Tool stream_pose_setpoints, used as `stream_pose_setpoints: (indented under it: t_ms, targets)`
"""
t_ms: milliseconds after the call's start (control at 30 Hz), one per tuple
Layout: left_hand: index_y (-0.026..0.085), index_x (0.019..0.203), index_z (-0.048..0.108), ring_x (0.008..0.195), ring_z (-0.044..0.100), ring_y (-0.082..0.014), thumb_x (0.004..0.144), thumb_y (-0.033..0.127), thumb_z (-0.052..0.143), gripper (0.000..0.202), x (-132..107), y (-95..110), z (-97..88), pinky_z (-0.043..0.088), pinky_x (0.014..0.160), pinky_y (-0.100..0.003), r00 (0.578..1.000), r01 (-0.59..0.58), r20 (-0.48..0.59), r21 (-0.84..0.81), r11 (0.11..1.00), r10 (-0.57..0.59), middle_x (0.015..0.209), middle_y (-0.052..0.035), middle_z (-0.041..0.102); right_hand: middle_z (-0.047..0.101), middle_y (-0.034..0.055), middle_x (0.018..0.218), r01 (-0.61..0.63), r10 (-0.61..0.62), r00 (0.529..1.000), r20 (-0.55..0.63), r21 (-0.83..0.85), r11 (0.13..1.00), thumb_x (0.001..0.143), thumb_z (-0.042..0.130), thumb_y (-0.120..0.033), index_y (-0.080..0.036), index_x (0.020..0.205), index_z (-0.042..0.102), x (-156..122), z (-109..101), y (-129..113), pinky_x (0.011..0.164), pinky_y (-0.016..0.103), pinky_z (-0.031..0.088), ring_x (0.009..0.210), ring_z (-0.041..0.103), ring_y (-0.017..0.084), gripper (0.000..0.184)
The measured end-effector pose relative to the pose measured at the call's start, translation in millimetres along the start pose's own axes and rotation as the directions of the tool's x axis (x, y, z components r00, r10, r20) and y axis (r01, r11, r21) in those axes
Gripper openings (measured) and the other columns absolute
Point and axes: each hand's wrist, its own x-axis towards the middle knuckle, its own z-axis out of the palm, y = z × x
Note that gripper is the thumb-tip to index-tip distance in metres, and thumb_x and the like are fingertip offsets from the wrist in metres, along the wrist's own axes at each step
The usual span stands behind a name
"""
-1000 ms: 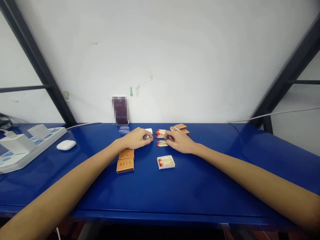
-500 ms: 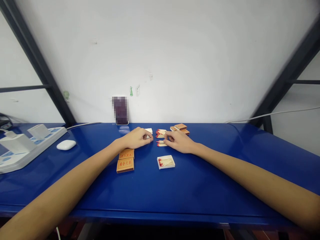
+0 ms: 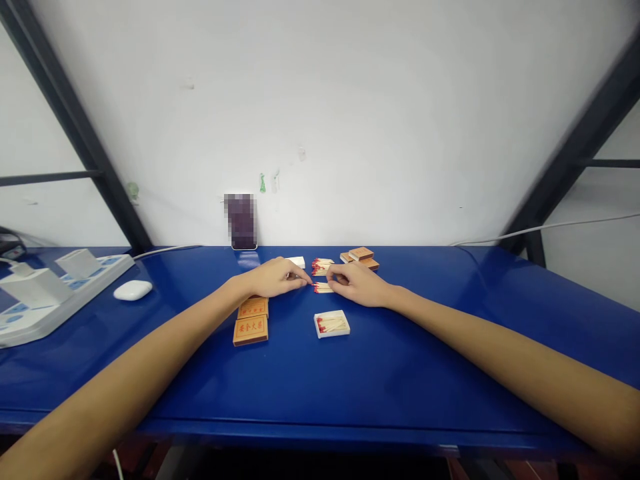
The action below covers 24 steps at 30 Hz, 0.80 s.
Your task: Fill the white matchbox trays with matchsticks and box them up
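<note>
My left hand (image 3: 275,277) is over the middle of the table, its index finger stretched to the red heads of a small row of matches (image 3: 323,288). The thumb lies just behind that fingertip, and I see nothing held between them. From the right, my right hand (image 3: 359,283) closes thumb and fingers on the stick ends of the same row, hiding them. Just beyond lies a larger pile of matches (image 3: 321,265). Nearer me is a white matchbox tray (image 3: 333,324) with several matches inside. Orange matchboxes (image 3: 251,329) lie below my left wrist, partly covered by it.
A white tray-like box (image 3: 297,262) shows behind my left hand. Brown matchboxes (image 3: 363,256) are stacked behind the right one. A phone (image 3: 243,223) leans on the wall. At left are a white earbud case (image 3: 133,290) and a power strip (image 3: 95,287) with plugged-in adapters.
My left hand's index finger has straightened and moved slightly right and down to the match heads. The right hand has hardly moved.
</note>
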Motion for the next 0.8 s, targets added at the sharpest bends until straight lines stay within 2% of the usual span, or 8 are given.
stream_pose_setpoints:
  t_ms: [133, 300, 533, 633, 800]
  targets:
    - [0.022, 0.107, 0.074, 0.053, 0.045, -0.0102, 0.090, 0.031, 0.051, 0.030, 0.1, -0.9, 0.5, 0.032, 0.053, -0.022, 1.000, 0.007, 0.012, 0.000, 1.000, -0.007, 0.066, 0.0015, 0.063, 0.052, -0.0031, 0.065, 0.005, -0.005, 1.000, -0.006, 0.002, 1.000, 0.087, 0.049, -0.021, -0.020, 0.081, 0.054, 0.2, 0.5, 1.1, 0.057, 0.025, 0.029, 0.058, 0.046, 0.013, 0.008]
    - [0.020, 0.101, 0.074, 0.054, 0.049, -0.0112, 0.085, 0.030, 0.058, 0.024, 0.3, -0.5, 0.1, 0.035, 0.057, -0.022, 1.000, 0.027, 0.007, -0.025, 0.999, -0.027, 0.059, 0.0031, 0.057, 0.051, -0.0037, 0.064, 0.003, -0.003, 1.000, -0.020, -0.007, 1.000, 0.086, 0.050, -0.020, -0.020, 0.083, 0.055, 0.7, 0.9, 1.7, 0.057, 0.025, 0.030, 0.057, 0.046, 0.012, 0.007]
    - [0.021, 0.109, 0.073, 0.056, 0.048, -0.0104, 0.088, 0.027, 0.055, 0.029, 0.8, -1.4, -0.2, 0.035, 0.055, -0.022, 0.999, 0.009, 0.044, -0.043, 0.999, -0.007, 0.072, 0.0001, 0.066, 0.053, -0.0031, 0.065, -0.004, 0.004, 1.000, -0.015, 0.003, 1.000, 0.087, 0.049, -0.020, -0.019, 0.082, 0.055, 0.1, 0.8, 1.0, 0.057, 0.025, 0.031, 0.058, 0.046, 0.012, 0.008]
    - [0.021, 0.109, 0.073, 0.055, 0.046, -0.0100, 0.088, 0.028, 0.055, 0.029, 0.8, -2.0, 0.4, 0.033, 0.053, -0.022, 0.999, 0.000, 0.032, -0.052, 0.999, 0.002, 0.070, 0.0004, 0.065, 0.052, -0.0033, 0.065, 0.007, -0.007, 1.000, -0.013, 0.004, 1.000, 0.087, 0.049, -0.020, -0.019, 0.081, 0.055, 0.1, 0.7, 1.5, 0.057, 0.025, 0.030, 0.058, 0.046, 0.012, 0.007]
    - [0.019, 0.107, 0.074, 0.057, 0.047, -0.0111, 0.088, 0.036, 0.057, 0.031, 0.3, -0.3, -1.4, 0.033, 0.054, -0.023, 0.998, 0.058, -0.004, -0.100, 0.993, -0.059, 0.070, -0.0003, 0.063, 0.051, -0.0037, 0.063, 0.008, -0.008, 1.000, -0.010, 0.002, 1.000, 0.086, 0.050, -0.020, -0.019, 0.080, 0.054, 0.7, 0.5, 1.7, 0.056, 0.025, 0.029, 0.057, 0.045, 0.012, 0.007]
